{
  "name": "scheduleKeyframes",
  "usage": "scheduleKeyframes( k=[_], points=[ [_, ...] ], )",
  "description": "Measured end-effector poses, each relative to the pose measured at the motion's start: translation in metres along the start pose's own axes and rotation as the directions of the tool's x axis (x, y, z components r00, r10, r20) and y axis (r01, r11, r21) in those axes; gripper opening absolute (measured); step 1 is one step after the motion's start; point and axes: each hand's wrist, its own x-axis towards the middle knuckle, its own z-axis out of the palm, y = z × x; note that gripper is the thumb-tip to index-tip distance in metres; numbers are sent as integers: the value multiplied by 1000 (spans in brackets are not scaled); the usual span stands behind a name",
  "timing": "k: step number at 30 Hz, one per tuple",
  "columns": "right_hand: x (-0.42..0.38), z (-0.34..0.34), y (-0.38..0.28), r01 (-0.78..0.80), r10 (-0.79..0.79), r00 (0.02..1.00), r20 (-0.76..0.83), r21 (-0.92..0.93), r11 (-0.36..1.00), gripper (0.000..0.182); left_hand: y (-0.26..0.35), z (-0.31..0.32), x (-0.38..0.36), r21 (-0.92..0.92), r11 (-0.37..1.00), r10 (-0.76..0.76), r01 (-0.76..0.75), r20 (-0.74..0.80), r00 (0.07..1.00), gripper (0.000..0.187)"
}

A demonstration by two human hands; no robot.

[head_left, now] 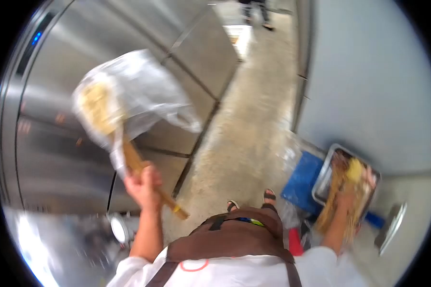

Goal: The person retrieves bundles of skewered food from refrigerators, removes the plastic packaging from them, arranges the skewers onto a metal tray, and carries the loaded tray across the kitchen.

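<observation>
My left hand (146,185) is closed around a long tan bundle of what look like thin wooden sticks (134,158), with a yellow band near its lower end. The gathered neck of a clear plastic bag (141,81) is in the same grip. Pale yellow pieces (96,106) fill the bag's left side. On the right, my right hand (345,197) reaches into a metal tray (319,184) with long tan sticks (326,217) and a yellow item (354,170). Blur hides its fingers, and I cannot tell whether it grips anything.
Stainless steel cabinets (62,162) line the left side of a concrete aisle (234,143). A grey panel (368,71) rises on the right, with a blue crate-like object (301,179) beside the tray. Another person's legs (258,12) show at the far end.
</observation>
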Motion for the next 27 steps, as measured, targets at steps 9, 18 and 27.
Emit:
scheduleKeyframes(
  k=[9, 18, 27],
  points=[
    [-244, -93, -258, 233, -914, 340, -223, 961, -148, 85, -27, -29, -8, -458, 889, 104, 16, 235, 966, 75],
    [-439, -148, -327, 554, -711, -137, -690, 541, -633, 29, -41, -101, -41, -497, 864, -18, 82, 133, 991, 36],
    [-470, -136, -269, 508, -613, -630, -478, 343, -790, 30, -24, -149, -22, -569, 737, -322, 366, 181, 929, 31]
  ],
)
